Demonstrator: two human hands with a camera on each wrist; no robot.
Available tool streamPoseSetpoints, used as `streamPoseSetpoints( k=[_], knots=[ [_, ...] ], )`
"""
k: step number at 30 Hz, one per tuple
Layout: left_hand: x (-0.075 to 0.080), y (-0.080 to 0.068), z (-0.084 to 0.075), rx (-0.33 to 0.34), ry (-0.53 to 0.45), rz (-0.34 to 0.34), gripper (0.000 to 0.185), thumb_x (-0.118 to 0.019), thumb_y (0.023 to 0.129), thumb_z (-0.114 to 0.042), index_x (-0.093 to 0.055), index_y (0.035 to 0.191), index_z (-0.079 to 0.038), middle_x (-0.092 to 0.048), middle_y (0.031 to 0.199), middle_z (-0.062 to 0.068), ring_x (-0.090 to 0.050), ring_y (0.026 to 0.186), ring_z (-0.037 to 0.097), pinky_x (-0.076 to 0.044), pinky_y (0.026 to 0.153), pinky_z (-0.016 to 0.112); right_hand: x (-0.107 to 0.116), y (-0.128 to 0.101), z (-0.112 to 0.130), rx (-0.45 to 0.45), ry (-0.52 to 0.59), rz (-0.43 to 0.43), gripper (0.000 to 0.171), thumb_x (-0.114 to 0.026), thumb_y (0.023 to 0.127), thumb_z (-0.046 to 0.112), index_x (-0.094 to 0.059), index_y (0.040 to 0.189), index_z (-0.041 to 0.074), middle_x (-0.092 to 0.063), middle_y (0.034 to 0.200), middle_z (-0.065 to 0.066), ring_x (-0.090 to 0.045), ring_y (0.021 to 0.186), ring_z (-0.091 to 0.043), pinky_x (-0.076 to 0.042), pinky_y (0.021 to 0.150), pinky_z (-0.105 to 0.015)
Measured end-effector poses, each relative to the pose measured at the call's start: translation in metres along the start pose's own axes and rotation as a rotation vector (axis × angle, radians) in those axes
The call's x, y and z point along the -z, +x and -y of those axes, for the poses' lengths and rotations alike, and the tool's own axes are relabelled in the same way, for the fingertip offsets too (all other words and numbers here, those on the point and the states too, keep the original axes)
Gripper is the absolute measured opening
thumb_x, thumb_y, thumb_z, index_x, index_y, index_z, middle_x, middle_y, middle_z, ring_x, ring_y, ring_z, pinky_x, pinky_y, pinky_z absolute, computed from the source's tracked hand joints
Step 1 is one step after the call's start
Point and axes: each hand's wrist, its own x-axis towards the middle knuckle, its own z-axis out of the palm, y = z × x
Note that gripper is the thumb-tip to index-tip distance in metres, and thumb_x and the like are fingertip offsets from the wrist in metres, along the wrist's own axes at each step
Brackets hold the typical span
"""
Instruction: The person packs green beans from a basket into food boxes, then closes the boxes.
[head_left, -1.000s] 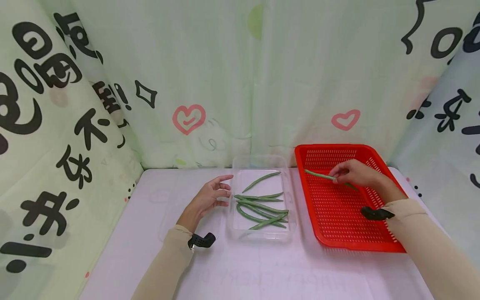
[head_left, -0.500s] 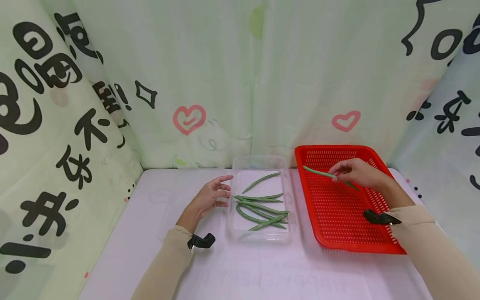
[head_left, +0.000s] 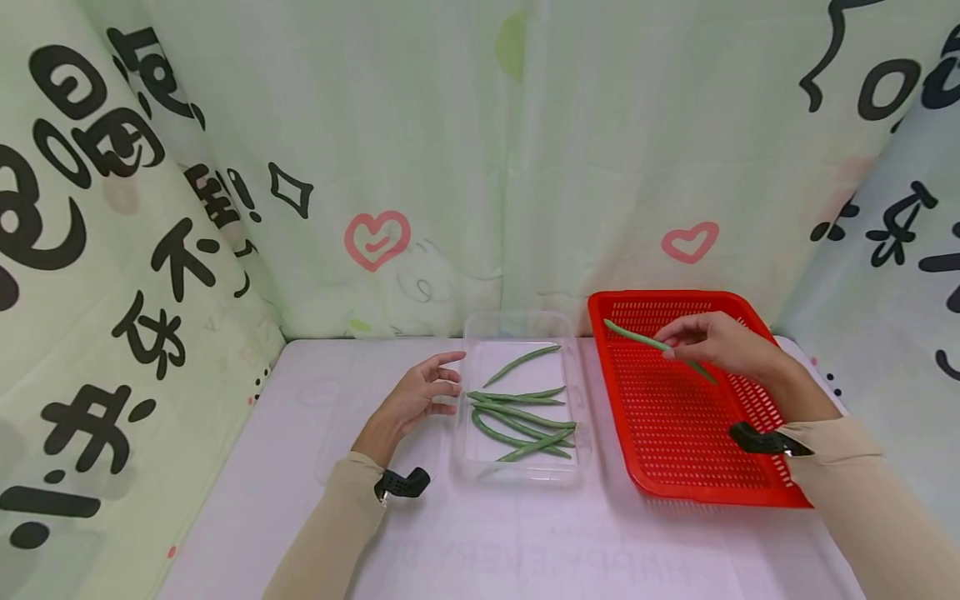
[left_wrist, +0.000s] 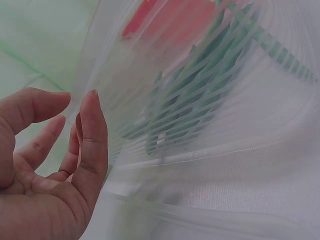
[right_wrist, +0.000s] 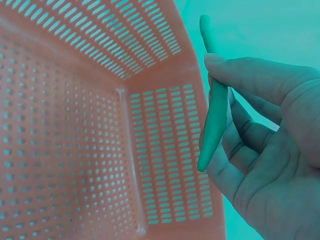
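My right hand [head_left: 716, 342] pinches one green bean [head_left: 637, 335] between thumb and fingers, above the red plastic basket [head_left: 637, 454]. In the right wrist view the bean [right_wrist: 215, 115] stands beside the basket's slotted wall [right_wrist: 167, 150]. My left hand [head_left: 420, 390] is at the left side of a clear plastic container [head_left: 517, 473], its fingers loosely bent and holding nothing. Whether its fingertips touch the container's wall I cannot tell. Several green beans [head_left: 525, 412] lie in the container; in the left wrist view they show blurred through its ribbed wall [left_wrist: 135, 90].
Container and basket stand side by side on a table with a pale cloth [head_left: 450, 542]. A printed curtain [head_left: 450, 167] hangs right behind them and along both sides. The right forearm [head_left: 862, 467] crosses the basket's right edge.
My right hand has risen slightly and shifted a little right; the bean it pinches has tilted, its left end higher. My left hand and the beans in the container have stayed put.
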Motion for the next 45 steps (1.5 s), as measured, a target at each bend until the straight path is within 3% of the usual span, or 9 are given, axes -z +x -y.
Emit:
streamPoseSetpoints(
  k=[15, 21, 29, 38, 45],
  knots=[
    [-0.001, 0.001, -0.002, -0.003, 0.008, 0.001, 0.06, -0.065, 0.093, 0.001, -0.051, 0.149, -0.017, -0.053, 0.109, 0.007, -0.06, 0.089, 0.017, -0.06, 0.069, 0.031, -0.018, 0.011, 0.042, 0.121, 0.057, 0.081, 0.024, -0.073, 0.093, 0.013, -0.072, 0.115, 0.005, -0.07, 0.103, -0.014, -0.058, 0.087, -0.028, -0.052, 0.066, -0.032],
    [-0.001, 0.0, -0.003, 0.005, 0.005, -0.002, 0.061, -0.066, 0.093, 0.001, -0.053, 0.149, -0.019, -0.053, 0.11, 0.007, -0.06, 0.089, 0.017, -0.06, 0.07, 0.031, -0.031, 0.021, 0.056, 0.13, 0.119, 0.13, 0.023, -0.075, 0.092, 0.014, -0.072, 0.114, 0.006, -0.066, 0.097, -0.015, -0.055, 0.076, -0.022, -0.047, 0.057, -0.028],
    [-0.001, -0.002, -0.002, 0.01, 0.003, -0.003, 0.061, -0.065, 0.093, 0.002, -0.052, 0.149, -0.017, -0.054, 0.11, 0.008, -0.06, 0.089, 0.017, -0.06, 0.07, 0.031, -0.052, 0.036, 0.072, 0.174, 0.124, 0.177, 0.019, -0.075, 0.092, 0.012, -0.074, 0.111, 0.012, -0.062, 0.089, -0.014, -0.046, 0.058, -0.015, -0.04, 0.049, -0.025],
    [0.0, -0.002, -0.002, 0.009, 0.0, 0.004, 0.061, -0.065, 0.093, 0.002, -0.051, 0.15, -0.018, -0.054, 0.109, 0.007, -0.06, 0.089, 0.017, -0.06, 0.07, 0.031, -0.073, 0.051, 0.088, 0.231, 0.115, 0.203, 0.021, -0.078, 0.089, 0.015, -0.076, 0.11, 0.012, -0.067, 0.098, -0.012, -0.058, 0.083, -0.026, -0.051, 0.062, -0.027],
    [0.0, -0.003, -0.002, 0.011, -0.005, 0.002, 0.062, -0.064, 0.093, 0.002, -0.05, 0.15, -0.017, -0.054, 0.109, 0.007, -0.06, 0.089, 0.018, -0.06, 0.07, 0.031, -0.087, 0.061, 0.096, 0.244, 0.106, 0.248, 0.021, -0.076, 0.091, 0.017, -0.074, 0.112, 0.012, -0.067, 0.097, -0.011, -0.059, 0.086, -0.028, -0.052, 0.067, -0.029]
  ],
)
